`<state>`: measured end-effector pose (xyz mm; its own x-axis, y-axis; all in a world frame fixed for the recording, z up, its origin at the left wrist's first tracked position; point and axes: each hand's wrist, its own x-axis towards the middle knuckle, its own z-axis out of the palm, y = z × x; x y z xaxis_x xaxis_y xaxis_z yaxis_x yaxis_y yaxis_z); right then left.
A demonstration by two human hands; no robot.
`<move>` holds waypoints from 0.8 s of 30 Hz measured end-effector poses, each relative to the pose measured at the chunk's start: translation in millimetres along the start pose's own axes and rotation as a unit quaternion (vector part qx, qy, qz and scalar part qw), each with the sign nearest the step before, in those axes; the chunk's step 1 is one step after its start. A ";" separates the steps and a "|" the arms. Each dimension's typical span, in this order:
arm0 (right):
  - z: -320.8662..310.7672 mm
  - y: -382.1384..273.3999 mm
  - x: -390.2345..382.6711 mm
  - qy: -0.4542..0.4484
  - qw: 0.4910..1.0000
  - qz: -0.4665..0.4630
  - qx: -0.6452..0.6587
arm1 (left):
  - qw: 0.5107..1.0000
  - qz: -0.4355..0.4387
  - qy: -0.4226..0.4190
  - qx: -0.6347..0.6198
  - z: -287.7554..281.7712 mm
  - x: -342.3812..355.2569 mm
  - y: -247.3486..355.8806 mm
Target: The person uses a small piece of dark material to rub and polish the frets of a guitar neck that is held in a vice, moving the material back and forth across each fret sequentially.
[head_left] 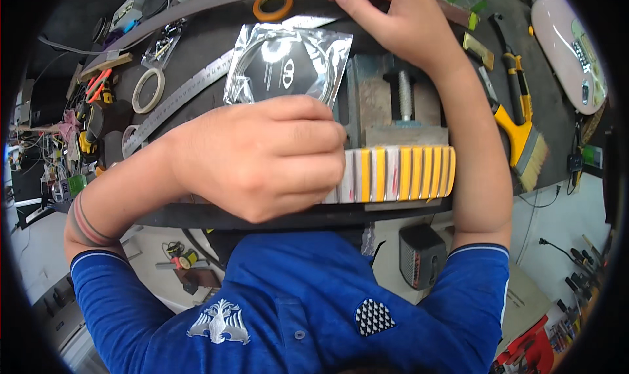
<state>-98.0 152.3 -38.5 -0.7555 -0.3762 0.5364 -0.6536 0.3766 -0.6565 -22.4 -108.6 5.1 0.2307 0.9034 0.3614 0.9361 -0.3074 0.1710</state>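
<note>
- Fretboard strip (406,172), banded in yellow and pale stripes, lies across the near edge of the dark workbench (196,79), just in front of a metal vise (400,105) with a threaded screw.
- Left hand (262,156) rests curled over the strip's left end, fingers folded and pressing down on it; whether a small tool sits under the palm I cannot tell.
- Right hand (386,14) reaches to the far side of the bench, fingers bent onto the curved grey edge there; what it pinches, if anything, is cut off at the frame's top.
- Clear plastic packet (288,63) holding a coiled string lies just behind the left hand, touching a long steel ruler (177,99).
- Rolls of tape (148,90) and an orange ring (272,7) sit further back; a yellow-handled brush (524,138) lies to the right, near a pale pink guitar body (570,50).
- Risk, as I judge it: the strip overhangs the bench edge, so uneven pressure from the left hand could tip or slide it; the loose packet could be dragged along too.
- Hidden: the strip's left end under the hand, and how it is fixed to the vise.
</note>
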 end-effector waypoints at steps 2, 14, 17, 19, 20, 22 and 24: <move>0.4 2.8 -1.9 -0.005 1.000 -0.009 0.002 | 1.000 -0.015 0.006 -0.021 1.6 1.2 6.1; -5.4 -16.6 6.6 -0.018 0.999 0.027 -0.016 | 0.999 -0.037 0.015 0.026 -1.5 -2.9 7.3; -3.9 4.6 3.7 -0.002 1.000 0.003 -0.004 | 0.999 0.020 0.031 0.033 3.5 2.6 8.8; -1.8 1.0 4.1 -0.001 1.000 0.014 0.020 | 0.997 0.065 0.030 0.017 10.6 2.3 20.6; -2.8 -7.1 4.7 -0.003 1.000 0.014 0.021 | 0.997 0.063 0.031 0.017 7.8 0.2 13.2; -4.8 -20.7 7.2 -0.007 1.000 0.024 -0.017 | 0.999 -0.022 0.037 0.026 1.0 -5.2 2.1; -2.8 -9.2 4.5 -0.006 1.000 0.028 -0.008 | 0.999 0.003 0.032 0.025 5.3 -1.4 12.9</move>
<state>-95.5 149.5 -28.5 -0.7902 -0.3646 0.4925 -0.6112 0.4103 -0.6768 -9.2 -112.2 1.9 0.2200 0.8806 0.4197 0.9471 -0.2959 0.1242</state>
